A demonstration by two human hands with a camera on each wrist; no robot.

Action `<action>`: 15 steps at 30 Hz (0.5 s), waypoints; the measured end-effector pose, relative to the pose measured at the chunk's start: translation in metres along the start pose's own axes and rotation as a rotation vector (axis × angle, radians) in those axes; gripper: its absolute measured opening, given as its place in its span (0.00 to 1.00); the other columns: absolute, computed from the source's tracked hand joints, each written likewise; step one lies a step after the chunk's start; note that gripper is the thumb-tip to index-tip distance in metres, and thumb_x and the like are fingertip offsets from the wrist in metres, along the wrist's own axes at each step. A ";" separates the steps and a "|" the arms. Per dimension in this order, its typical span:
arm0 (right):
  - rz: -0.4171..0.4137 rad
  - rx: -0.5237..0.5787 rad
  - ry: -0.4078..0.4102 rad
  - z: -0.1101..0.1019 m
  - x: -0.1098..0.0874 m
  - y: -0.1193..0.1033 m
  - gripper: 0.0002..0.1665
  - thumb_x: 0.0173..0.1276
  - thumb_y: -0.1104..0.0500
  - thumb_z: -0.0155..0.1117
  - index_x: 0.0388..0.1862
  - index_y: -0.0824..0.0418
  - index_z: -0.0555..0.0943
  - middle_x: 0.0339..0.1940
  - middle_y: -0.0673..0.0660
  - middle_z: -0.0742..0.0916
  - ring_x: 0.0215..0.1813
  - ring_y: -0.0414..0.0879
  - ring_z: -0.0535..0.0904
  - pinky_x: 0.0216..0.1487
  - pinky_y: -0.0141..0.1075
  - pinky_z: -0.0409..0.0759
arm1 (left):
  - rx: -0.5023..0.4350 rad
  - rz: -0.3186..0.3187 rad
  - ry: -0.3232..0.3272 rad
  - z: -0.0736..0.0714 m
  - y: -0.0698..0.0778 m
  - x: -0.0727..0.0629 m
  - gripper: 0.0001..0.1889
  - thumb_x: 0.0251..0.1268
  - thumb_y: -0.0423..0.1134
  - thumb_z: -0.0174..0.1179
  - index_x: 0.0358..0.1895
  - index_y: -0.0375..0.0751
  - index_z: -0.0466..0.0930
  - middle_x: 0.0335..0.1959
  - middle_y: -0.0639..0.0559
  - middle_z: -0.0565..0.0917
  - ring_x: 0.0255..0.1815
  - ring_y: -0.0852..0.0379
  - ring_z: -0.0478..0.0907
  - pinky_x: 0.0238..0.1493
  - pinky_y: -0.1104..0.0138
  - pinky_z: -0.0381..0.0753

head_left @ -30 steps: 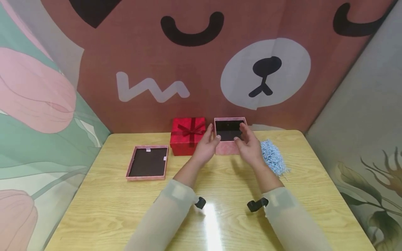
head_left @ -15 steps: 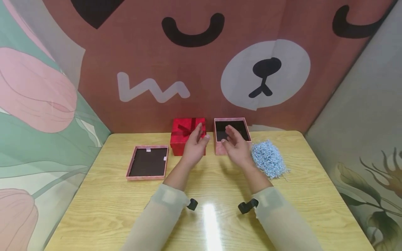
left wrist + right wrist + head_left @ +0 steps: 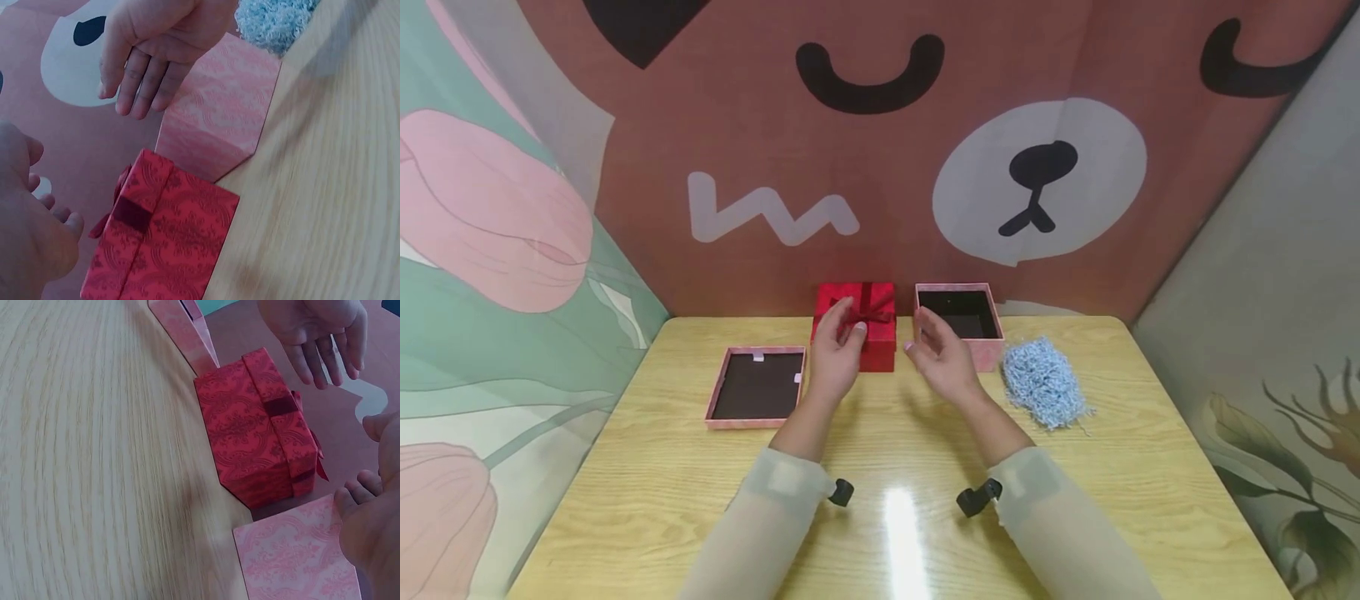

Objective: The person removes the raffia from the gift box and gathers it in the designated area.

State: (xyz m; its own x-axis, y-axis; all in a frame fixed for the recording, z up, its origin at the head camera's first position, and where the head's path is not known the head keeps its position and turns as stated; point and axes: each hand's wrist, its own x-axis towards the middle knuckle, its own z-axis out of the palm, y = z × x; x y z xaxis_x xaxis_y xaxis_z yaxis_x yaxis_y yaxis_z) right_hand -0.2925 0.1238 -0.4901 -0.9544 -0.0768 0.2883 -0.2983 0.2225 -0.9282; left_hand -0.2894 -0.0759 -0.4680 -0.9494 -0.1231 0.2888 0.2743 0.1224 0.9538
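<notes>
I see the red box [image 3: 880, 340] standing closed near the middle of the head view, its paper embossed with scrolls and crossed by a dark ribbon [image 3: 132, 215]. The left hand [image 3: 835, 357] and the right hand [image 3: 946, 362] are apart, holding nothing, fingers slightly bent. I judge the step to be an approach to this box; the next move would call for one palm at each side. To its right stands the open, square pink box [image 3: 987, 353], then crinkled blue shreds [image 3: 1045, 383]; at centre left lies a shallow pink lid [image 3: 756, 390].
</notes>
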 end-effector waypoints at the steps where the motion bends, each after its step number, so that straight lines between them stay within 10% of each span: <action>1: 0.003 -0.014 -0.003 0.001 0.000 0.000 0.39 0.71 0.65 0.70 0.79 0.63 0.68 0.75 0.61 0.76 0.75 0.58 0.72 0.71 0.44 0.75 | 0.007 0.011 0.010 -0.002 -0.001 0.000 0.26 0.75 0.32 0.60 0.74 0.43 0.74 0.73 0.48 0.72 0.75 0.50 0.67 0.75 0.53 0.70; 15: 0.069 -0.063 -0.097 0.021 -0.002 -0.009 0.45 0.71 0.55 0.72 0.82 0.56 0.63 0.80 0.55 0.71 0.78 0.57 0.68 0.75 0.45 0.70 | 0.110 -0.028 0.088 -0.034 -0.019 0.004 0.26 0.75 0.38 0.61 0.74 0.46 0.74 0.74 0.54 0.71 0.75 0.50 0.66 0.75 0.54 0.69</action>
State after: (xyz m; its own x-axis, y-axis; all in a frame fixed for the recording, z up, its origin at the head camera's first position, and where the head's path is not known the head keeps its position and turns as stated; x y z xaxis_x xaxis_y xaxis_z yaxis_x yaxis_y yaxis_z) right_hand -0.2877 0.1016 -0.4874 -0.9683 -0.1522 0.1978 -0.2352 0.2907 -0.9275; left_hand -0.2928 -0.1118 -0.4824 -0.9381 -0.2129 0.2732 0.2251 0.2248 0.9480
